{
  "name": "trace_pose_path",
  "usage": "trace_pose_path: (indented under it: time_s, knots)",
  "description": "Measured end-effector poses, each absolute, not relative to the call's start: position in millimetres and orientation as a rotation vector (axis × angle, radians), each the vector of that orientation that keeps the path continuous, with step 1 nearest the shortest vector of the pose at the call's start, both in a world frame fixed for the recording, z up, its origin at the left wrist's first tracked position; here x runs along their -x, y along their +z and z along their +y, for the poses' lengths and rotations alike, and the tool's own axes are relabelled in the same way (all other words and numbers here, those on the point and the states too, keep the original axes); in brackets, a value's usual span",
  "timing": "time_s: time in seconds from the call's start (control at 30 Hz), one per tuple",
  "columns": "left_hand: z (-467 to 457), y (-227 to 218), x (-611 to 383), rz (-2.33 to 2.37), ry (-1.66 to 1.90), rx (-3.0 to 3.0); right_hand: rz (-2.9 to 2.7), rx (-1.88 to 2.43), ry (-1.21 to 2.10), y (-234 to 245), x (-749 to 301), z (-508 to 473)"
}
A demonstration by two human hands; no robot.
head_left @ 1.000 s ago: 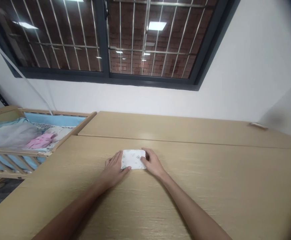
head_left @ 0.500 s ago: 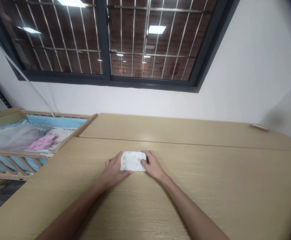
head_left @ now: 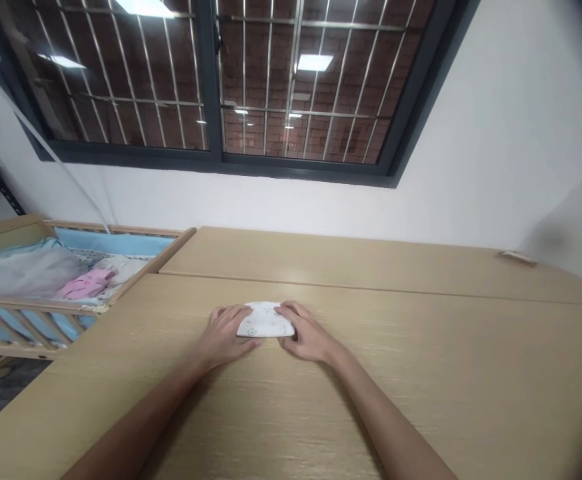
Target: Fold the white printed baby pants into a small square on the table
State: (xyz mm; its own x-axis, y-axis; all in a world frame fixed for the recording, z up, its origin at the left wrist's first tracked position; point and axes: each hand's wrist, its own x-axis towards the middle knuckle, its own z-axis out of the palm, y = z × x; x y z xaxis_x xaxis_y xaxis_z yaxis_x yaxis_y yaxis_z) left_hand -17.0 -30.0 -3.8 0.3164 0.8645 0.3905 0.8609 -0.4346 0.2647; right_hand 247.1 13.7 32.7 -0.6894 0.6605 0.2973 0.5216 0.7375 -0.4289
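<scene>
A small white folded cloth with a faint green print [head_left: 265,321] lies on the light wooden table [head_left: 421,373]. My left hand [head_left: 225,335] grips its left end, fingers curled over the top edge and thumb under the near edge. On the right end sits my right hand [head_left: 307,333], its fingers bent over the cloth and pressing it down. Both forearms reach in from the bottom of the view.
A wooden baby crib [head_left: 45,287] with blue lining, grey netting and a pink garment [head_left: 81,285] stands at the table's left. A second table [head_left: 371,260] abuts behind, against a white wall under a barred window. A small flat object [head_left: 518,257] lies far right.
The cloth looks flatter and narrower now. Both hands have closed further over its ends, fingers curling across the top.
</scene>
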Motion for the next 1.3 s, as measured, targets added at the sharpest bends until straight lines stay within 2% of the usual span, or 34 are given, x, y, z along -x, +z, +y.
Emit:
trace_pose_path:
  time_s: [0.2, 0.3, 0.43, 0.57, 0.7, 0.77, 0.87, 1.0, 1.13, 1.3]
  knots:
    - [-31, -1, 15, 1.605, 0.996, -2.586, -2.362, 0.846, 0.401, 25, -242, 18]
    - [-36, 12, 9, 1.590, 1.190, -2.461, -2.176, 0.823, 0.607, 39, -240, 19]
    - [-47, 28, -2, 1.468, 1.398, -1.941, -1.945, 0.844, 0.866, 65, -229, 29]
    - [-50, 27, -7, 1.530, 1.124, -1.818, -2.052, 0.964, 0.872, 63, -211, 56]
    - [-51, 21, -7, 2.009, 0.743, -2.181, -2.273, 1.070, 0.711, 44, -196, 76]
    - [-54, 20, -10, 2.062, 0.823, -2.363, -2.354, 1.055, 0.571, 45, -191, 73]
    - [-63, 16, -23, 1.721, 1.013, -2.595, -2.510, 0.881, 0.476, 62, -186, 50]
    - [-75, 1, -44, 1.553, 0.936, -2.635, -2.724, 0.639, 0.769, 78, -188, 12]
    - [-77, -10, -51, 1.577, 0.855, -2.663, -2.845, 0.678, 0.956, 67, -200, 13]
    - [-72, -14, -46, 1.659, 0.783, -2.770, -2.903, 0.884, 0.654, 50, -208, 68]
